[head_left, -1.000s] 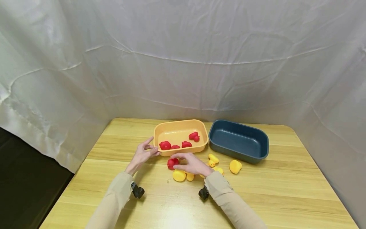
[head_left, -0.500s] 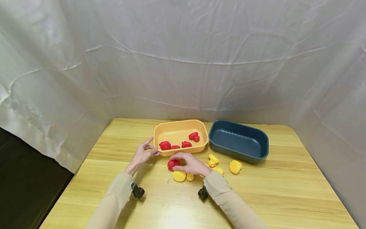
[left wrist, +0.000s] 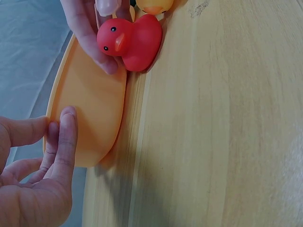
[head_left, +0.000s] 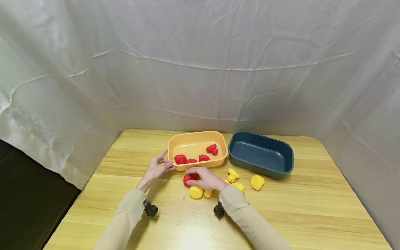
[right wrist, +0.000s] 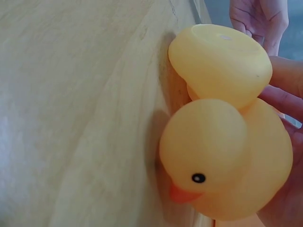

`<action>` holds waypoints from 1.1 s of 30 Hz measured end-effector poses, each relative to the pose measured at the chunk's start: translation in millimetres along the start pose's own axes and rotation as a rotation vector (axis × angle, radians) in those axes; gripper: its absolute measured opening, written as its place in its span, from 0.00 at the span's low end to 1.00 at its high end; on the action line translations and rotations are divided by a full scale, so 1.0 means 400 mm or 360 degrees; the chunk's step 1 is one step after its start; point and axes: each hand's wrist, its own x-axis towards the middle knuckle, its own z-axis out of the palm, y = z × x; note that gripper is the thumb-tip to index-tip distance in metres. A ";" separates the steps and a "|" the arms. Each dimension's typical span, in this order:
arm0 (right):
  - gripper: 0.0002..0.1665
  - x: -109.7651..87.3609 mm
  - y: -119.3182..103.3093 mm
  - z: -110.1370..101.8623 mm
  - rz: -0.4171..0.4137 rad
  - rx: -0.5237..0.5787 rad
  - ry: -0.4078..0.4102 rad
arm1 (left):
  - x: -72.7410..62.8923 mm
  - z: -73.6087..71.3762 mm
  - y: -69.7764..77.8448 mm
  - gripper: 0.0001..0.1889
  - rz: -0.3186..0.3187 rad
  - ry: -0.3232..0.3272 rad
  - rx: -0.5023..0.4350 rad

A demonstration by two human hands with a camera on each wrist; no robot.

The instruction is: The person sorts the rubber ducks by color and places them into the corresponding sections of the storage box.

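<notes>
My left hand (head_left: 154, 169) pinches the near left corner of an orange bin (head_left: 200, 166), its fingers (left wrist: 66, 137) against the outer wall and rim. Several red toy ducks lie inside this bin. In front of it, on the table, a red rubber duck (left wrist: 139, 42) is between the thumb and curved fingers of my right hand (head_left: 204, 177). Two yellow rubber ducks, one upright (right wrist: 208, 146) and one tipped over (right wrist: 222, 61), lie below the right palm, large in the right wrist view.
A dark blue bin (head_left: 260, 152) stands right beside the orange one. More yellow ducks are on the table before it, one (head_left: 257, 182) farther right. A pale curtain (head_left: 200, 69) hangs behind the table's far edge (head_left: 150, 131).
My right hand has shifted slightly left and closed in over the red duck. The left hand stays at the orange bin's corner.
</notes>
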 end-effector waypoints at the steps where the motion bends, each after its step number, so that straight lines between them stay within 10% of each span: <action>1: 0.24 0.002 0.001 0.001 0.0005 -0.0004 -0.0002 | 0.000 0.000 0.000 0.38 0.0003 -0.0004 0.0004; 33: 0.18 0.019 0.016 0.014 0.0022 0.0069 0.0043 | -0.002 0.002 0.004 0.38 -0.0002 0.0002 -0.0033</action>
